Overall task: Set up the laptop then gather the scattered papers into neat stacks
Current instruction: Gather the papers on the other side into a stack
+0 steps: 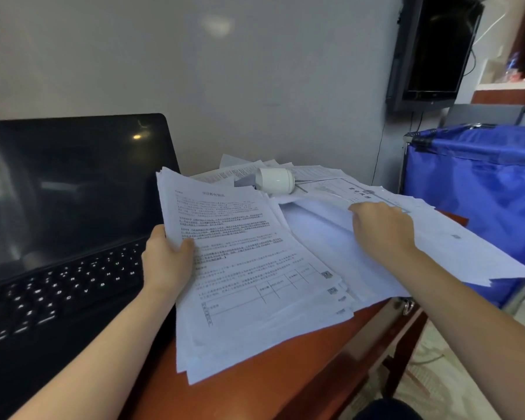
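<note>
Left hand (167,259) grips the left edge of a fanned, printed stack (255,268), thumb on top. Right hand (382,228) is on loose sheets (452,247) just beside the stack, fingers curled down; grip cannot be told. Laptop (73,192) is open with a dark screen, on the table (285,374) left of the stack. A white cup (275,180) lies on its side on the rear sheets.

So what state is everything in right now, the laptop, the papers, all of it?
Laptop: open, screen dark.
Stack: sheets uneven, left hand grips its left edge.
Papers: loose, spread over the table, right hand curled on their edge.
Cup: lying on its side on the papers.
TV: dark.
</note>
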Motion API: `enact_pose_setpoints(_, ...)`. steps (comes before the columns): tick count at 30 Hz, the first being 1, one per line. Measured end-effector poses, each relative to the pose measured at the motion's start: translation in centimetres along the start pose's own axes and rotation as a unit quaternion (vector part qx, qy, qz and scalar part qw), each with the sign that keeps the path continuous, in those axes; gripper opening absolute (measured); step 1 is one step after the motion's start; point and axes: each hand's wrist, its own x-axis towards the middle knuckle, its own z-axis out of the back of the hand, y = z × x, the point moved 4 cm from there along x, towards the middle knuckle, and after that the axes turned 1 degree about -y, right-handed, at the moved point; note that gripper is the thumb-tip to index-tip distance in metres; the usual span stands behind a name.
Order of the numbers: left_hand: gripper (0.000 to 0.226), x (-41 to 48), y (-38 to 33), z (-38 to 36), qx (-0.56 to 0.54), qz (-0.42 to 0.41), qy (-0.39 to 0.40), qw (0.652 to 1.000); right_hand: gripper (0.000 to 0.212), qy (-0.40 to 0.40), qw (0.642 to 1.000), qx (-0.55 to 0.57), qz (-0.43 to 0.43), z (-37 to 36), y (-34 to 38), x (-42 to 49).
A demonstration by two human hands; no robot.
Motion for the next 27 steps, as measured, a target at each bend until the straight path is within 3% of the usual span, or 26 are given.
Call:
enact_pose_setpoints(4,0.024,0.1,0.3,-0.3,0.034,0.028,-0.001,0.999,0.019,-0.068,0.996,0.041,0.042,3.0,2.5,-1.8)
enact_pose_setpoints(8,0.024,0.6,0.7,-0.5,0.043,0.053,0.015,0.998,0.031,-0.026,0.988,0.063,0.140,4.3,7.0,-4.4)
enact_pose_setpoints(11,0.040,0.6,0.6,-0.5,0.027,0.080,0.023,0.996,0.027,0.107,0.959,0.134,0.225,3.4,10.0,-6.1)
enact_pose_setpoints(12,0.046,0.6,0.6,-0.6,0.020,0.088,0.026,0.996,0.029,0.188,0.934,0.196,0.233,2.6,10.6,-6.5)
enact_pose_setpoints(14,0.048,0.5,0.5,-0.6,0.017,0.092,0.034,0.995,0.057,0.350,0.850,0.332,0.211,1.2,11.2,-7.0)
enact_pose_setpoints(16,0.040,0.5,0.5,-0.5,0.043,0.078,0.047,0.995,0.066,0.395,0.809,0.407,0.154,-0.1,10.6,-6.2)
enact_pose_setpoints(18,0.034,0.5,0.6,-0.6,0.075,0.069,0.057,0.993,0.051,0.311,0.846,0.420,0.104,-1.4,8.9,-3.9)
enact_pose_setpoints(19,0.032,0.5,0.6,-0.6,0.081,0.069,0.057,0.993,0.044,0.255,0.886,0.379,0.084,-2.0,7.6,-2.6)
enact_pose_setpoints(21,0.023,0.5,0.6,-0.6,0.070,0.064,0.050,0.994,0.041,0.222,0.942,0.248,0.047,-3.1,5.2,-0.6)
enact_pose_setpoints(23,0.019,0.5,0.6,-0.5,0.052,0.052,0.039,0.997,0.054,0.264,0.937,0.230,-0.004,-4.0,3.5,0.7)
enact_pose_setpoints(25,0.018,0.5,0.4,-0.5,0.037,0.039,0.028,0.998,0.069,0.286,0.914,0.284,-0.049,-4.6,2.7,1.7)
enact_pose_setpoints(27,0.016,0.5,0.3,-0.4,0.030,0.032,0.022,0.999,0.064,0.282,0.897,0.333,-0.071,-5.0,2.4,2.5)
